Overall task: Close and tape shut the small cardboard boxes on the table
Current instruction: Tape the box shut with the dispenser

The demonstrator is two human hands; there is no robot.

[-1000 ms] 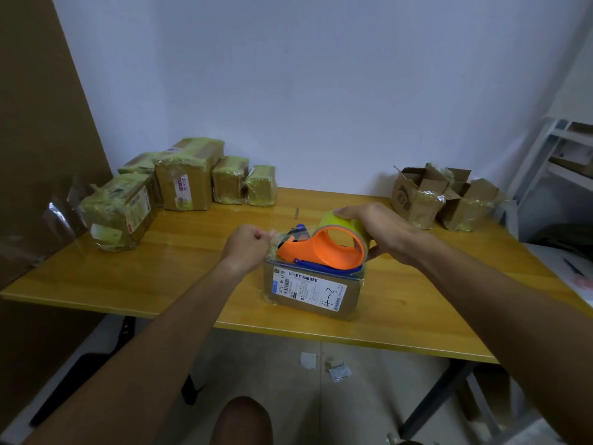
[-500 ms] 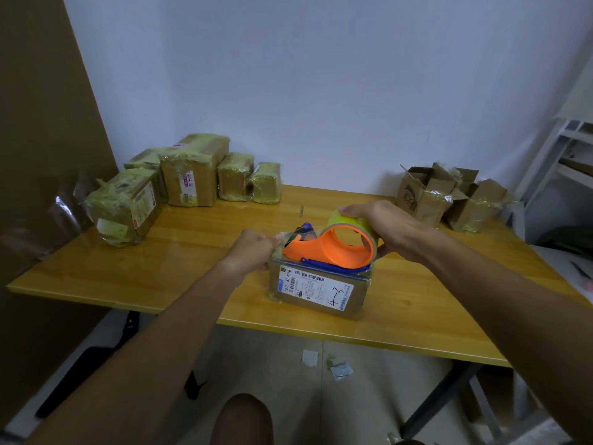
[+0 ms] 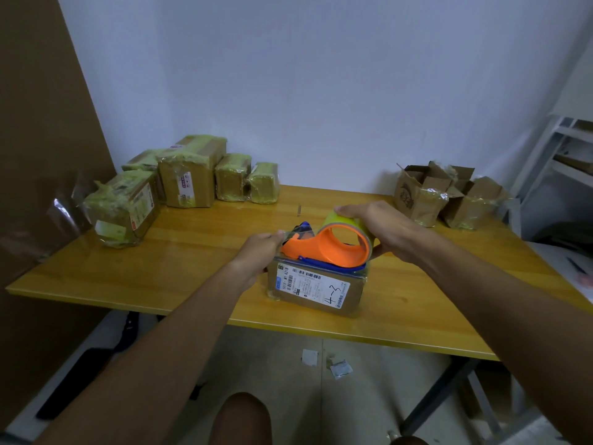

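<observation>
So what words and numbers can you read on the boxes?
"4-3": handwritten on the white label of the box under the tape dispenser.
"S01E-M1 A21B", roughly: printed at that label's left end; the rest is too small.
Labels on the taped boxes at back left: too blurred.
Open boxes at back right: a dark print, unreadable.

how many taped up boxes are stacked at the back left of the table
5 that I can see: the nearest one at the left edge, a low one behind it, the tall one, then two small ones. More may hide behind.
</observation>
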